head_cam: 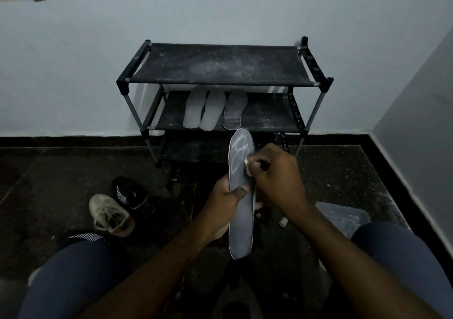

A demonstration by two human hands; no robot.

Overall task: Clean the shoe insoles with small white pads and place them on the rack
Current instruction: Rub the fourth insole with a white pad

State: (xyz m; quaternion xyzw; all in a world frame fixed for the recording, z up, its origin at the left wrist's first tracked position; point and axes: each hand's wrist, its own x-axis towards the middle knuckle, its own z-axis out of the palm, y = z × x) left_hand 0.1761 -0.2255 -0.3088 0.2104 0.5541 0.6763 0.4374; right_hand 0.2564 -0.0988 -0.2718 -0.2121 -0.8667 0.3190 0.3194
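done: three insoles [212,110] lie on the middle shelf of the rack [220,64] | now: in front of the rack, left hand [225,201] grips a grey insole [241,220], white pad [248,168] touches it, pinched by right hand [277,174] | to do: finish wiping, then shelve it

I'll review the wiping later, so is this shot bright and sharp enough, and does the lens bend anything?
Head view: dim, the floor and black shoe nearly black, the wall brightest; the grey insole and white pad are fairly sharp, wipe streaks visible; the shoe rack has posts leaning from the wide lens.
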